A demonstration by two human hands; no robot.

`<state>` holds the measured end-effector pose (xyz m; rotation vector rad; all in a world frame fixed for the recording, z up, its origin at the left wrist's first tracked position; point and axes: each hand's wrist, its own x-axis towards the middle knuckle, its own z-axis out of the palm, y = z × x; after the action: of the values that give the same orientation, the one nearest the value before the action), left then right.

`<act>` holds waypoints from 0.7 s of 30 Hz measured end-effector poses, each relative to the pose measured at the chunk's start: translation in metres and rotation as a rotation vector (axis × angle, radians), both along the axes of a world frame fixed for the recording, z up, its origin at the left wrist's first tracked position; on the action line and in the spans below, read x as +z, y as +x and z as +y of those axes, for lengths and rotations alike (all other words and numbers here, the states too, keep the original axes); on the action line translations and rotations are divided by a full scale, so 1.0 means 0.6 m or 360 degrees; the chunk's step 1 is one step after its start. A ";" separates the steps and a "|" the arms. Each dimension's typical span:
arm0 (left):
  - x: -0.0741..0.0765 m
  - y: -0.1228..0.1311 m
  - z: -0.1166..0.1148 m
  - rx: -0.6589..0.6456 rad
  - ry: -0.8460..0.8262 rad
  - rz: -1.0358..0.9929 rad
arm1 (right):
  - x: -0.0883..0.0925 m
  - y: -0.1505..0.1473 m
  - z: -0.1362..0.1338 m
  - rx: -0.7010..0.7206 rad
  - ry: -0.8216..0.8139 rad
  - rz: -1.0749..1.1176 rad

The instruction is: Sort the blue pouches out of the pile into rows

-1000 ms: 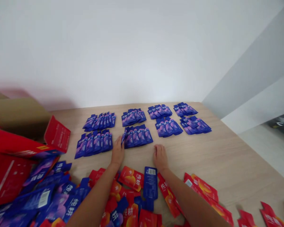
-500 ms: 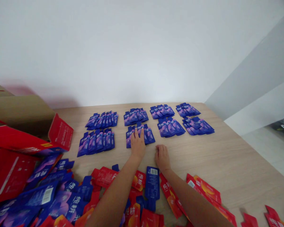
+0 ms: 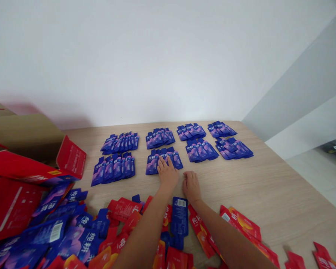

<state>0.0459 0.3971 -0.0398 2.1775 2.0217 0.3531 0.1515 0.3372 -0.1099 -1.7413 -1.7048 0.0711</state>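
My left hand (image 3: 168,174) lies over the lower edge of a fanned group of blue-purple pouches (image 3: 152,162) in the front row. Its fingers are spread and touch the pouches' faces without gripping them. My right hand (image 3: 192,186) rests on the table just to the right, its fingers curled in and no pouch showing in them. Behind the touched group lies another fan of blue pouches (image 3: 160,137). To its right is a front-row fan of blue pouches (image 3: 201,150), and to its left a wider overlapping row of them (image 3: 113,168).
A heap of loose blue pouches (image 3: 72,243) and red-orange pouches (image 3: 126,209) covers the near left and centre. An open red carton (image 3: 72,157) stands at left. More red pouches (image 3: 246,224) lie at near right. The wooden table (image 3: 268,183) meets a white wall behind.
My left hand has slid a little right and toward me across the front group. That group's leftmost pouch now sits further left, so the fan is wider. My right hand has hardly moved.
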 end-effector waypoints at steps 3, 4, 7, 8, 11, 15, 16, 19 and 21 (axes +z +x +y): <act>-0.004 -0.001 -0.006 -0.0033 0.0040 -0.0045 | -0.001 0.000 0.000 -0.0002 0.0001 -0.0006; -0.006 -0.003 -0.008 -0.0050 0.0060 -0.0054 | -0.001 0.000 0.000 -0.0004 0.0002 -0.0007; -0.010 -0.017 -0.011 -0.0117 0.0150 -0.0082 | -0.001 0.000 0.000 -0.0006 0.0006 -0.0006; -0.012 -0.025 -0.011 -0.0145 0.0194 -0.0096 | -0.001 0.000 0.000 -0.0009 0.0007 -0.0005; -0.024 -0.063 -0.004 -0.0178 0.0365 -0.0163 | -0.001 0.000 0.000 -0.0012 0.0006 -0.0004; -0.066 -0.119 0.015 0.0012 0.0525 -0.0301 | -0.003 -0.001 0.000 -0.0016 0.0000 -0.0006; -0.079 -0.129 0.019 0.0044 0.0530 -0.0334 | -0.003 -0.001 0.000 -0.0019 0.0001 -0.0005; -0.113 -0.142 0.022 0.0023 0.0508 -0.0393 | -0.003 -0.001 0.000 -0.0026 0.0004 -0.0004; -0.125 -0.138 0.018 -0.0025 0.0502 -0.0400 | -0.003 -0.001 0.000 -0.0026 0.0008 -0.0003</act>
<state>-0.0372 0.4080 -0.1145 2.1793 1.9153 0.9493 0.1510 0.3372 -0.1117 -1.7523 -1.6904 0.0580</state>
